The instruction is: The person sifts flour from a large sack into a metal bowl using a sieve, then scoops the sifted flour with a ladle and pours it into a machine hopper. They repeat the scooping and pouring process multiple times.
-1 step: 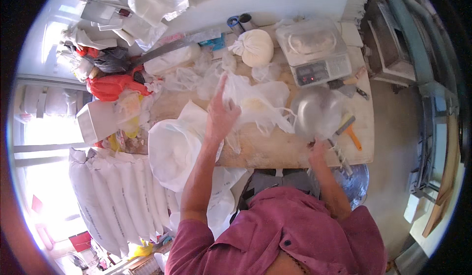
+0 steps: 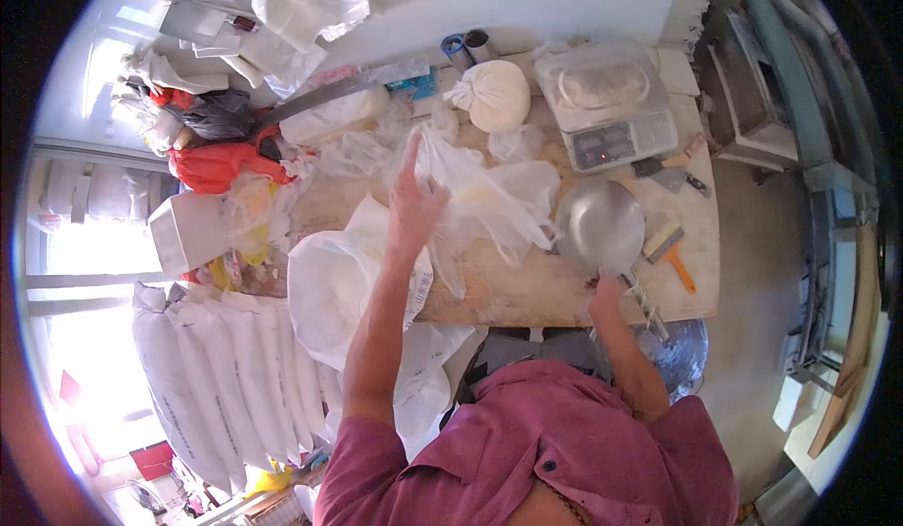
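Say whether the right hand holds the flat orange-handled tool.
No, the tool lies on the pale wooden table, apart from the right hand.

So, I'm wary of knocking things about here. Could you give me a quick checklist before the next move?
1. Right hand on the metal bowl: ok, at its near edge.
2. Left hand at the clear plastic bag: ok, index finger extended.
3. Bag's mouth open: cannot tell.
4. Orange-handled tool apart from the bowl: ok, lies to its right.
5. Scale reading: cannot tell; too small.
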The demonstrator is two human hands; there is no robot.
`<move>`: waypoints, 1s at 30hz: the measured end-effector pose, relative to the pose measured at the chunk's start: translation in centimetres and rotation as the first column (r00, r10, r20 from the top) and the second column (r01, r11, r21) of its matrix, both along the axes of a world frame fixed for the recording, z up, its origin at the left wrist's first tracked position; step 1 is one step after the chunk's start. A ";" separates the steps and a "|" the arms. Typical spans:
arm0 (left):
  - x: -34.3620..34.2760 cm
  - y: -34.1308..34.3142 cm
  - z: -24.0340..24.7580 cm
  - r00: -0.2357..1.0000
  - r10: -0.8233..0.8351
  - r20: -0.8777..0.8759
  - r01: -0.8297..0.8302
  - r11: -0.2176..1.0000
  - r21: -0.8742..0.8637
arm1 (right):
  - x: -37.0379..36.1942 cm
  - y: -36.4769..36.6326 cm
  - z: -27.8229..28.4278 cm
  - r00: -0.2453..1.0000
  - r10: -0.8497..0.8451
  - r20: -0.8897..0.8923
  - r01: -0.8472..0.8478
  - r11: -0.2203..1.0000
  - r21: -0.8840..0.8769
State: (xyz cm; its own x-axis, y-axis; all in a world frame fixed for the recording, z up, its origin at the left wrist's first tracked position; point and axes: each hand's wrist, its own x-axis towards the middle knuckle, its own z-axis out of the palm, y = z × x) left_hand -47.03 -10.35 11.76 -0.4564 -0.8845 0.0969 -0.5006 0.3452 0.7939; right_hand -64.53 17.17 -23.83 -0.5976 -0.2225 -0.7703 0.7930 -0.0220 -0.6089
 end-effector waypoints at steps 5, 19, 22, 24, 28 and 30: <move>1.7 -12.8 -4.0 0.998 0.058 -0.023 -0.058 0.998 -0.027 | 2.3 0.2 0.1 0.997 0.038 0.074 -0.032 0.996 -0.083; 6.6 -30.8 -16.0 0.965 0.157 -0.208 -0.067 0.922 0.382 | -2.7 7.0 6.6 -0.053 0.954 -0.295 0.190 0.300 0.935; 11.9 -26.3 -15.2 0.987 0.141 -0.080 -0.097 0.908 0.408 | -5.5 5.3 10.9 0.087 0.994 -0.064 0.010 0.063 0.998; 15.5 -22.2 -13.1 0.975 0.203 -0.090 -0.153 0.908 0.390 | -7.5 6.1 8.1 0.089 0.994 0.065 -0.250 -0.040 0.967; 24.2 -15.4 -11.1 0.921 0.368 -0.128 -0.348 0.925 0.153 | -9.4 11.1 -0.3 -0.381 0.895 -0.234 -0.079 0.221 0.972; 28.0 -10.2 -8.8 0.847 0.532 -0.025 -0.532 0.847 0.000 | -9.8 11.1 0.3 -0.050 0.945 -0.324 -0.670 0.209 0.713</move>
